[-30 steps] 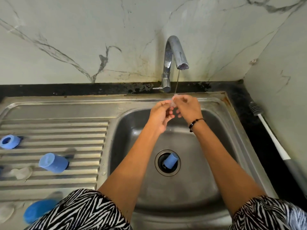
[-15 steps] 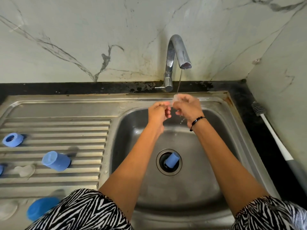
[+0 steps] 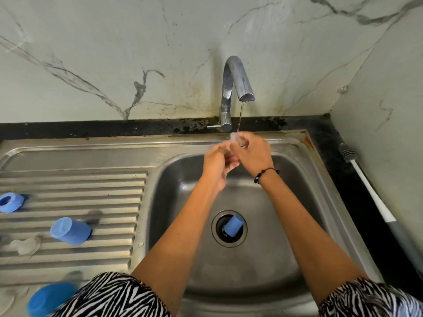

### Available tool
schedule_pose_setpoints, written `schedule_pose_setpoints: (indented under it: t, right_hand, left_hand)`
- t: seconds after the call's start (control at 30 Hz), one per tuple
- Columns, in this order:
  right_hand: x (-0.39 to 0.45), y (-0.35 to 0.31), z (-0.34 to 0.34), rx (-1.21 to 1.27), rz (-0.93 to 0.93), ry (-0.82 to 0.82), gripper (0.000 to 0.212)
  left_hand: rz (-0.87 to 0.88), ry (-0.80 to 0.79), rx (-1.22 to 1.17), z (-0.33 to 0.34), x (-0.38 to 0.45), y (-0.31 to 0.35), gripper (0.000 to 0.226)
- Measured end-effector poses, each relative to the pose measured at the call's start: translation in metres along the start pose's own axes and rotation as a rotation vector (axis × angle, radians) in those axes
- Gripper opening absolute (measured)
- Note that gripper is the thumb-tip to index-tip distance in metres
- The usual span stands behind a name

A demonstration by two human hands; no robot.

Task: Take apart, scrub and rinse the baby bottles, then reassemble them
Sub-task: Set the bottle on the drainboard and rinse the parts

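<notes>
We stand at the sink (image 3: 297, 143), its tap (image 3: 235, 83) at twelve o'clock dripping a thin stream. Our right hand (image 3: 250, 152) curls round a clear teat (image 3: 235, 137), held right under that stream; our left hand (image 3: 219, 161), at eight o'clock of it, pinches the teat's lower edge. We cannot tell the teat's long axis. A blue cap (image 3: 233, 225) lies in the drain at six o'clock, nearer the right arm.
</notes>
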State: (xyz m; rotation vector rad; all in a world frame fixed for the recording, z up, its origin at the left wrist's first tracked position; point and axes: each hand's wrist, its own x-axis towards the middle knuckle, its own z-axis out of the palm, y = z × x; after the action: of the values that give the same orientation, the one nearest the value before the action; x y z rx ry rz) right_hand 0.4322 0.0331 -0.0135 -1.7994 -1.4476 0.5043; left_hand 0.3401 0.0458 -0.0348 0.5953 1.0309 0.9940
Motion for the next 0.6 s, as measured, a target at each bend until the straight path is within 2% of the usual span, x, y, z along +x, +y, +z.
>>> schedule_pose_setpoints:
  t: [0.07, 0.13, 0.2, 0.3, 0.43, 0.5, 0.6]
  right_hand:
    - [0.0, 0.007, 0.002, 0.215, 0.174, -0.007, 0.019]
    - [0.0, 0.009, 0.002, 0.42, 0.366, -0.005, 0.033]
    - [-0.001, 0.008, 0.001, 0.509, 0.459, -0.023, 0.043]
    - [-0.001, 0.002, 0.0, 0.565, 0.485, -0.053, 0.045]
    - [-0.001, 0.002, -0.001, 0.801, 0.556, -0.167, 0.041]
    - [-0.002, 0.002, 0.0, 0.855, 0.512, -0.159, 0.033]
    - [-0.003, 0.002, 0.005, 0.716, 0.369, -0.096, 0.016]
  left_hand:
    - [0.08, -0.049, 0.038, 0.001, -0.001, 0.003, 0.029]
    - [0.165, -0.097, 0.129, 0.003, -0.003, 0.005, 0.03]
    - [0.236, -0.126, 0.263, 0.009, -0.004, 0.01, 0.027]
    - [0.35, -0.035, 0.457, 0.015, 0.001, 0.013, 0.018]
    - [0.436, 0.075, 0.59, 0.017, 0.013, 0.017, 0.026]
    - [0.428, 0.11, 0.59, 0.017, 0.015, 0.015, 0.026]
    - [0.339, 0.208, 0.485, 0.017, 0.014, 0.011, 0.028]
